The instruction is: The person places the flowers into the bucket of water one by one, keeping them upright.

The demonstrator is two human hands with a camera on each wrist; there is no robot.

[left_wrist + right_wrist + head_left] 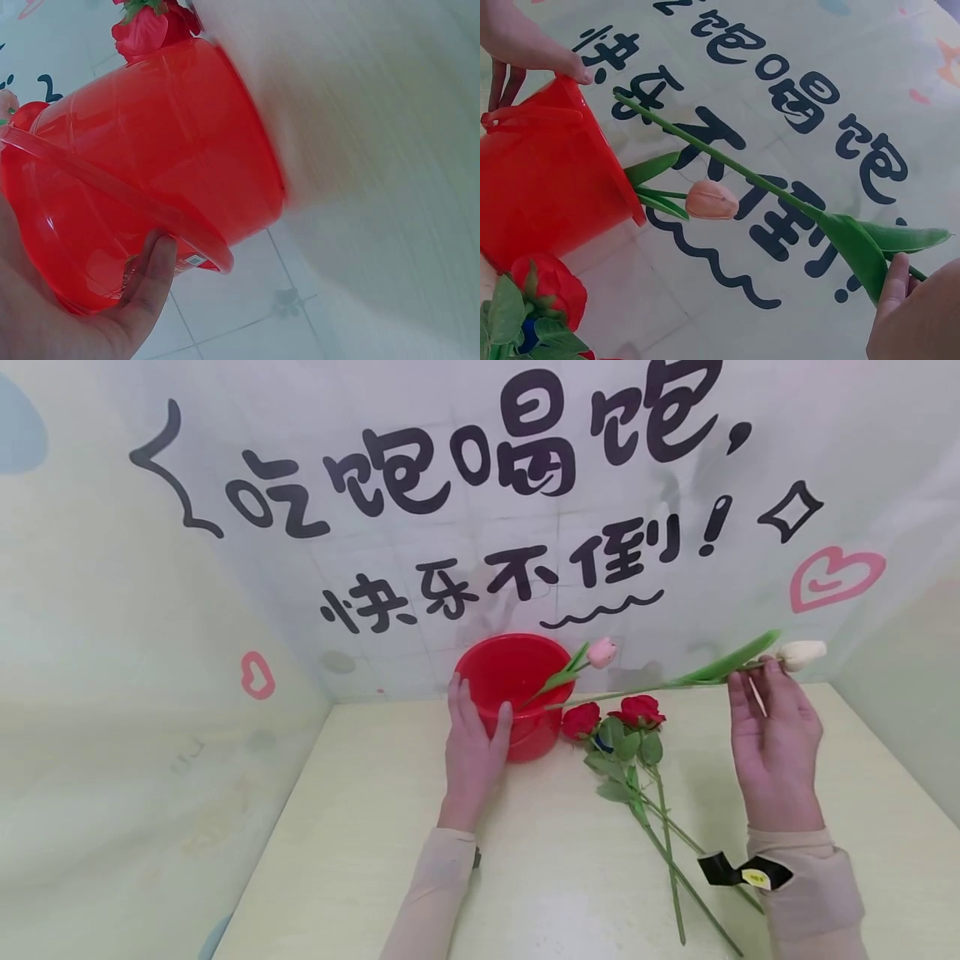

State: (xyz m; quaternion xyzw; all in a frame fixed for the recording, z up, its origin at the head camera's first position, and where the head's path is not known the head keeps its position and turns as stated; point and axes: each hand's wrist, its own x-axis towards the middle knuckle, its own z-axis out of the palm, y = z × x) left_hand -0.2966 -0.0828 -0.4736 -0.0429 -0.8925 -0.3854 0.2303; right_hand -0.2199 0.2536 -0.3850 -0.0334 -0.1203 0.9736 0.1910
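At the back of the table stands a red bucket [536, 739], upright. My left hand [471, 752] grips its left side, thumb at the front of the rim; the left wrist view shows the bucket's handle [97, 176] hanging down near the fingers. A pink tulip [602, 653] leans out of the bucket to the right. My right hand [776, 735] pinches a white tulip [802, 655] by the stem just below its bloom. The stem lies nearly level, and its far end [630, 101] is in front of the bucket's mouth in the right wrist view.
Red roses [641, 712] with long green stems lie crossed on the pale table [375, 827], right of the bucket, heads close to it. Behind stands a white sheet [420, 568] with black lettering. Similar sheeting [150, 735] borders the left side.
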